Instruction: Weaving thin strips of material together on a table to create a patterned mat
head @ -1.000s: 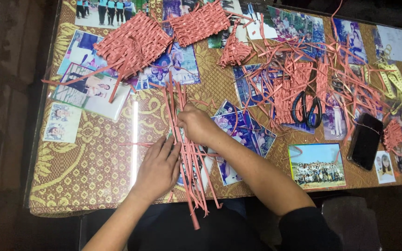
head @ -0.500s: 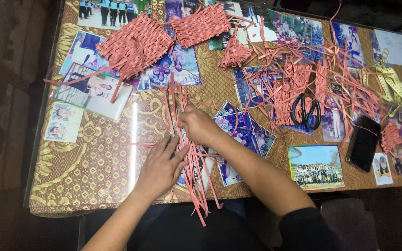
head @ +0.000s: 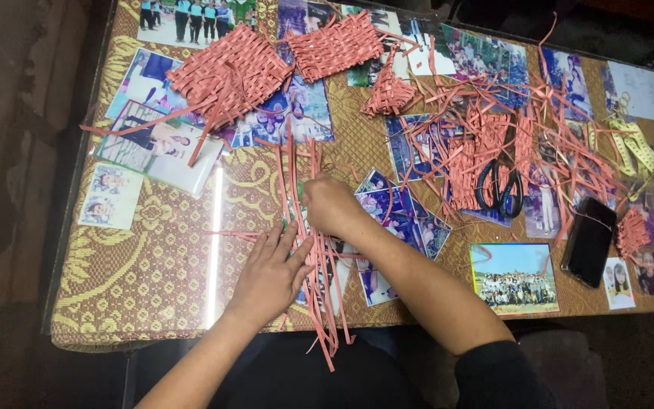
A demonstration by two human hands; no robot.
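A bundle of long pink paper strips (head: 303,163) lies lengthwise on the glass-topped table (head: 153,280), running from the middle toward the near edge. My left hand (head: 270,276) lies flat, fingers spread, pressing on the lower part of the strips. My right hand (head: 329,204) is curled over the strips a little farther up, fingers pinched on them. The strip ends (head: 325,341) hang over the table's front edge.
Two woven pink mats (head: 228,76) (head: 336,44) lie at the back left. A loose heap of pink strips (head: 493,129) covers the back right, with black scissors (head: 499,189) on it. A black phone (head: 590,241) lies at right. Photos sit under the glass.
Both hands stay on the strip bundle. My left hand has slid slightly along the strips and my right hand has shifted a little; the bundle itself lies as before.
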